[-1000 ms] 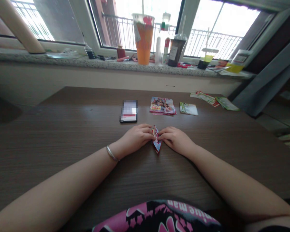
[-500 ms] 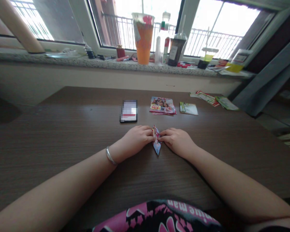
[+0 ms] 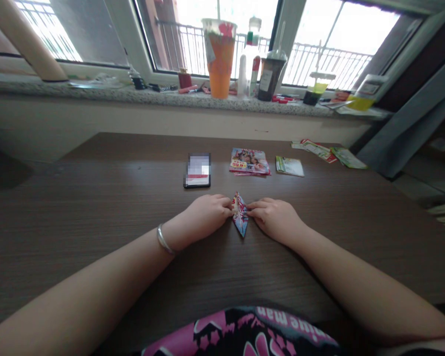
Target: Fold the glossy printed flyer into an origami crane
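A small folded paper piece, long and diamond-shaped with a colourful print, lies on the brown table between my hands. My left hand, with a silver bangle at its wrist, pinches the paper's left edge. On the opposite side, my right hand has its fingers closed at the right edge. Both sets of fingertips touch the edges, and the paper's lower point sticks out towards me. Part of the left edge is covered by my left fingers.
Beyond my hands lie a phone, a stack of printed leaflets and a smaller paper stack. More leaflets rest at the table's back right. An orange drink cup and a dark cup stand on the windowsill.
My left hand has shifted slightly left and my right hand slightly right. The folded paper has spread a little wider, showing more of its printed surface.
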Action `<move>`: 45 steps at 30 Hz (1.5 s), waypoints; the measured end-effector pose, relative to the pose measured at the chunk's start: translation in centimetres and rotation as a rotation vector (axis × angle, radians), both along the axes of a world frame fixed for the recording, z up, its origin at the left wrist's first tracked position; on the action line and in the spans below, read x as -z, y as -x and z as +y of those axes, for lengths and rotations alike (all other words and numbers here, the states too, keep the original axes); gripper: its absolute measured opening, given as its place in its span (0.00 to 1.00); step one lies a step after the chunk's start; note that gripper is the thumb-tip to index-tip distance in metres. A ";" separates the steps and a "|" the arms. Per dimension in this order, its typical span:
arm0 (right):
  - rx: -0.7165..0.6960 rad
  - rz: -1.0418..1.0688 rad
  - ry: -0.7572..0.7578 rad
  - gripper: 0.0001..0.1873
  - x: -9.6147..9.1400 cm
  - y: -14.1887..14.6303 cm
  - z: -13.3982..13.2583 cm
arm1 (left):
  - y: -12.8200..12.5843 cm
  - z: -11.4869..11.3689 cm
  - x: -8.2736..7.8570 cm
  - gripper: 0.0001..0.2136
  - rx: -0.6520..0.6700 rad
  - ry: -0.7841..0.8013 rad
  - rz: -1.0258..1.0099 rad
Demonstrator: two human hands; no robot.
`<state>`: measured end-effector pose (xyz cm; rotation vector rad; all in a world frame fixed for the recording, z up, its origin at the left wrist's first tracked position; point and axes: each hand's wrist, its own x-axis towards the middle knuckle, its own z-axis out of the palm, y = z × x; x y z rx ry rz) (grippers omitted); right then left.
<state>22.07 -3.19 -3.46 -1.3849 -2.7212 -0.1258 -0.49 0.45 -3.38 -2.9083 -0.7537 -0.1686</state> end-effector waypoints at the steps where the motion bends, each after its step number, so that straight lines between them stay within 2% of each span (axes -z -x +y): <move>1: 0.011 0.002 0.008 0.15 -0.1 0.0 -0.1 | 0.1 0.1 -0.1 0.08 -0.002 0.017 -0.001; 4: 0.024 0.028 0.016 0.15 -0.4 -0.1 -0.4 | 0.3 0.2 -0.2 0.09 0.017 0.055 -0.028; 8: 0.034 0.055 0.017 0.18 -0.5 0.2 -0.7 | 0.5 0.3 0.3 0.10 0.108 0.049 -0.169; 11: 0.063 0.067 -0.009 0.23 -0.3 0.2 -0.6 | 0.3 0.1 0.7 0.10 0.177 0.029 -0.244; 14: 0.055 0.063 -0.035 0.23 0.3 0.0 -0.1 | 0.2 -0.1 1.0 0.11 0.196 0.007 -0.258; 19: 0.038 0.079 -0.055 0.22 1.3 -0.4 0.7 | 0.1 -0.2 1.3 0.15 0.151 0.026 -0.246; 25: 0.082 0.168 -0.064 0.21 1.7 -0.4 0.9 | -0.2 -0.3 1.1 0.16 0.140 0.035 -0.236; 30: -0.010 0.267 -0.118 0.11 1.7 -0.7 1.3 | -0.3 -0.5 1.0 0.16 0.120 0.035 -0.227; 38: -0.100 0.163 -0.083 0.13 1.2 -0.4 1.1 | -0.6 -1.0 1.3 0.10 0.014 -0.002 -0.266; 45: -0.128 0.123 -0.100 0.13 1.1 -0.3 1.1 | -0.6 -1.1 0.7 0.08 -0.091 -0.062 -0.187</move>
